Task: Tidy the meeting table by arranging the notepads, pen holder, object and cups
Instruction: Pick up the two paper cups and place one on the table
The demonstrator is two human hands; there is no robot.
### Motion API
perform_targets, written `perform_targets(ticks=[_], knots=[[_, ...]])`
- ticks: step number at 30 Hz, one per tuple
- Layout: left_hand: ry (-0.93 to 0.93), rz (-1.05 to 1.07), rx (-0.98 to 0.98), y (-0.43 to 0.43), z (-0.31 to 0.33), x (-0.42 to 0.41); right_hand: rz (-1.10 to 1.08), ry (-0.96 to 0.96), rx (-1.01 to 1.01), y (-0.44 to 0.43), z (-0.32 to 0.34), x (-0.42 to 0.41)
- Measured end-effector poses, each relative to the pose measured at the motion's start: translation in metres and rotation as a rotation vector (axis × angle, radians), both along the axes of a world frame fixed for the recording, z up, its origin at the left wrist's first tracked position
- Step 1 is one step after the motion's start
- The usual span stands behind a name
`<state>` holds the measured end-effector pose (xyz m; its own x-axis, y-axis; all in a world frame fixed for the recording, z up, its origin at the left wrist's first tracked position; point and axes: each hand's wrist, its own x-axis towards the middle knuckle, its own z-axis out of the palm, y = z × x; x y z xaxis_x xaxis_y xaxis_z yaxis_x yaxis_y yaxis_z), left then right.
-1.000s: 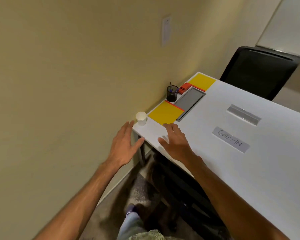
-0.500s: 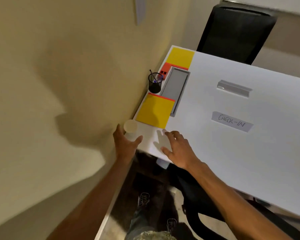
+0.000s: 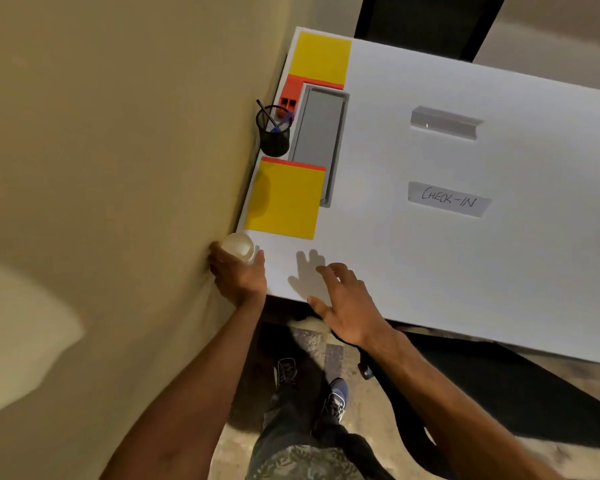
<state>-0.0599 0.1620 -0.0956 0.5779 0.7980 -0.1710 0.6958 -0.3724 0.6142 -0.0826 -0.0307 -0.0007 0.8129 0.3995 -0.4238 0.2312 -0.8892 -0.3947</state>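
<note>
My left hand is wrapped around a small white paper cup at the near left corner of the white table, close to the wall. My right hand hovers open over the table's near edge, fingers spread, holding nothing. A yellow notepad with a red strip lies just beyond the cup. Behind it stands a black mesh pen holder with pens, then an orange object and a second yellow notepad at the far corner.
A grey cable tray lid is set into the table beside the pen holder. A grey tape label reading CHECK-IN and another grey strip lie mid-table. A black chair stands at the far side. The beige wall runs along the left.
My left hand has closed around the white cup at the table corner. My view has tilted down and moved closer over the table. My right hand has stayed open near the edge.
</note>
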Motion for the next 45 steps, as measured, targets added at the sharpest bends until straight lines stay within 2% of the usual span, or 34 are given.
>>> perform_targets(ticks=[6,11,15,18,22,27,35,39,45], knots=[[-0.001,0.028,0.068,-0.001,-0.004,0.006,-0.048,-0.014,0.01,-0.004,-0.001,0.001],[-0.083,-0.041,-0.024,-0.003,0.01,0.007,-0.083,-0.024,0.038,-0.003,0.008,0.008],[-0.255,-0.132,-0.252,-0.02,0.037,0.008,-0.146,-0.047,0.105,-0.007,0.02,0.014],[-0.309,-0.344,-0.465,-0.043,0.059,0.006,-0.193,-0.067,0.175,-0.019,0.029,0.016],[-0.293,-0.597,-0.689,-0.08,0.084,-0.001,-0.319,-0.117,0.294,-0.044,0.04,0.013],[-0.274,-0.779,-0.796,-0.117,0.103,-0.006,-0.394,-0.212,0.298,-0.082,0.046,0.0],[-0.234,-0.933,-0.783,-0.172,0.128,-0.014,-0.503,-0.319,0.313,-0.142,0.05,-0.026],[-0.244,-0.999,-0.676,-0.2,0.139,-0.013,-0.541,-0.35,0.304,-0.173,0.05,-0.032],[-0.354,-0.92,-0.671,-0.249,0.154,-0.007,-0.545,-0.366,0.287,-0.236,0.045,-0.029]])
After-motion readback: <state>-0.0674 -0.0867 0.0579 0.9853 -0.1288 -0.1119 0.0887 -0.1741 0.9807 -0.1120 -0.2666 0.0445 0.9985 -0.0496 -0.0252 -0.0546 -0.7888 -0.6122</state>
